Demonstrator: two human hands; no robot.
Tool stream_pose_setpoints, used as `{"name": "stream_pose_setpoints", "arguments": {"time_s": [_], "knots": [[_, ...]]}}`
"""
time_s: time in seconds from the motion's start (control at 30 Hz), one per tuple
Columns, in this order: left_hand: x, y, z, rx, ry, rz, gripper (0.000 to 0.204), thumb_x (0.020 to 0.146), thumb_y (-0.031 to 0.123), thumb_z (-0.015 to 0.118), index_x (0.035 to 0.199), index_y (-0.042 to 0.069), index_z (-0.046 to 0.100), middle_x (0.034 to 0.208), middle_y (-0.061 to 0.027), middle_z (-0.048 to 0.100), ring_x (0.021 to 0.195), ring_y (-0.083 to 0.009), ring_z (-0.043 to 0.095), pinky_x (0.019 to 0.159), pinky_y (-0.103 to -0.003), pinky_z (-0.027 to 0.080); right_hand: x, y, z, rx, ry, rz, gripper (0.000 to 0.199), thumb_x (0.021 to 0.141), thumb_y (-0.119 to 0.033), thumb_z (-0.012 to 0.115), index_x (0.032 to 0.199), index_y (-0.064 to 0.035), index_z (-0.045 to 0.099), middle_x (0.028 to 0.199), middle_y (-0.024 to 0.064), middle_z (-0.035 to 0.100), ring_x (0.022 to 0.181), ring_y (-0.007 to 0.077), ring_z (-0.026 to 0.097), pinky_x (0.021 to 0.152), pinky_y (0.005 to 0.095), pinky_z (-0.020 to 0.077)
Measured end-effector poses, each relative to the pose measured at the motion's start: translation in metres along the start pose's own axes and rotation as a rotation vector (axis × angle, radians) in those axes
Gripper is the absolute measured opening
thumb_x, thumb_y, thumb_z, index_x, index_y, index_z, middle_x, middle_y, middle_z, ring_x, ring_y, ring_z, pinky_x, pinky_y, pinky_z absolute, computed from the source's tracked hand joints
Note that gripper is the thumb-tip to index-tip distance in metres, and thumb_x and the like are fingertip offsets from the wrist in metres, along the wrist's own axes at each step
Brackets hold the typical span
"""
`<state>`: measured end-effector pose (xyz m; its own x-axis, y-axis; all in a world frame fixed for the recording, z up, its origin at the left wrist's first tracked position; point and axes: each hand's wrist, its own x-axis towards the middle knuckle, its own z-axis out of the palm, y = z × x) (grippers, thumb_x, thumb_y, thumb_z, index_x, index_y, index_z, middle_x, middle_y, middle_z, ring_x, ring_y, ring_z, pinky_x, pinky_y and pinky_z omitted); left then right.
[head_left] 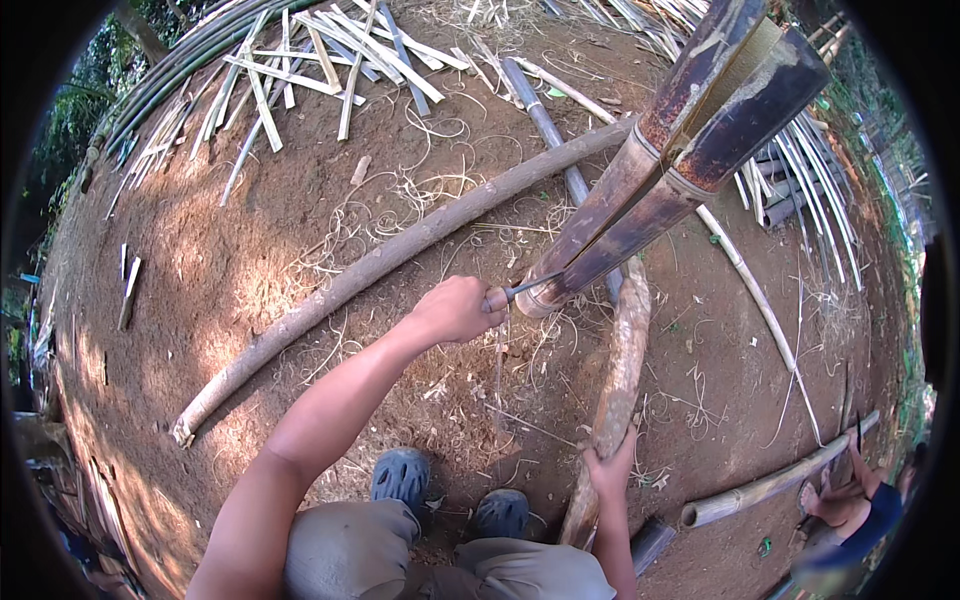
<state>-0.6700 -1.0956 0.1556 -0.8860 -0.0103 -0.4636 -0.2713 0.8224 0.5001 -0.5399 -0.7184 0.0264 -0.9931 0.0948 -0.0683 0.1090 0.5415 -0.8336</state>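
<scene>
On the dirt ground (200,260), a thick bamboo pole (640,200) stands splitting from its lower end. The left hand (455,308) is fisted tight on a knife (525,289) whose blade sits in the cleft. The right hand (610,470) grips a wooden club (615,390) fully. Splitting looks midway; next likely calls for driving the blade deeper.

Reaching forward with the left hand (458,308) fisted tight, arm extended; gripping low with the right hand (610,468), fingers wrapped, forearm rising from below.
</scene>
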Motion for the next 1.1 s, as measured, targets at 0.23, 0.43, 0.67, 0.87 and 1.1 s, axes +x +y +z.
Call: {"name": "stream_pose_setpoints", "arguments": {"time_s": [0.23, 0.43, 0.67, 0.87, 1.1], "knots": [[0.007, 0.011, -0.013, 0.009, -0.017, -0.054, 0.039, 0.087, 0.036, 0.076, 0.096, -0.002, 0.072, 0.093, -0.0252, 0.073, 0.091, -0.0388, 0.072, 0.082, -0.047, 0.057, -0.042, -0.098, -0.047, -0.063, -0.175, -0.134, 0.085, 0.071, -0.018, 0.09, 0.14, 0.003, 0.044, 0.114, 0.0181, 0.067, 0.103, 0.0277, 0.068, 0.091, 0.0408, 0.0542], [0.002, 0.014, -0.008, -0.021, 0.005, -0.006, 0.031, 0.089, 0.03, 0.072, 0.103, 0.003, 0.075, 0.094, -0.023, 0.074, 0.093, -0.0364, 0.073, 0.086, -0.047, 0.058, 0.035, -0.199, -0.028, -0.001, -0.035, -0.508, 0.075, 0.075, -0.009, 0.086, 0.138, 0.0027, 0.047, 0.111, 0.0146, 0.066, 0.099, 0.0223, 0.064, 0.089, 0.0378, 0.0528], [-0.016, -0.008, 0.019, -0.078, 0.022, -0.025, 0.028, 0.093, 0.029, 0.067, 0.097, 0.002, 0.072, 0.087, -0.022, 0.073, 0.086, -0.0383, 0.073, 0.082, -0.05, 0.058, 0.099, -0.215, 0.016, -0.185, -0.378, -0.172, 0.072, 0.072, -0.008, 0.086, 0.134, -0.0009, 0.049, 0.102, 0.0147, 0.073, 0.095, 0.0271, 0.073, 0.086, 0.0411, 0.0564], [-0.009, -0.023, 0.047, -0.135, -0.004, -0.102, 0.04, 0.099, 0.038, 0.062, 0.095, -0.001, 0.071, 0.083, -0.0229, 0.072, 0.084, -0.0375, 0.074, 0.08, -0.051, 0.059, 0.115, -0.179, 0.027, -0.425, -0.495, -0.233, 0.068, 0.071, -0.003, 0.082, 0.133, -0.0039, 0.053, 0.108, 0.0134, 0.074, 0.096, 0.0229, 0.072, 0.085, 0.0364, 0.0565], [-0.015, -0.024, 0.042, -0.113, -0.008, -0.087, 0.026, 0.095, 0.025, 0.065, 0.097, 0.0, 0.073, 0.089, -0.0212, 0.074, 0.085, -0.0347, 0.074, 0.081, -0.048, 0.06, 0.091, -0.268, -0.001, 0.037, -0.161, -0.551, 0.069, 0.076, 0.003, 0.077, 0.138, -0.004, 0.047, 0.1, 0.0093, 0.068, 0.086, 0.0186, 0.069, 0.078, 0.0336, 0.0589]]}}
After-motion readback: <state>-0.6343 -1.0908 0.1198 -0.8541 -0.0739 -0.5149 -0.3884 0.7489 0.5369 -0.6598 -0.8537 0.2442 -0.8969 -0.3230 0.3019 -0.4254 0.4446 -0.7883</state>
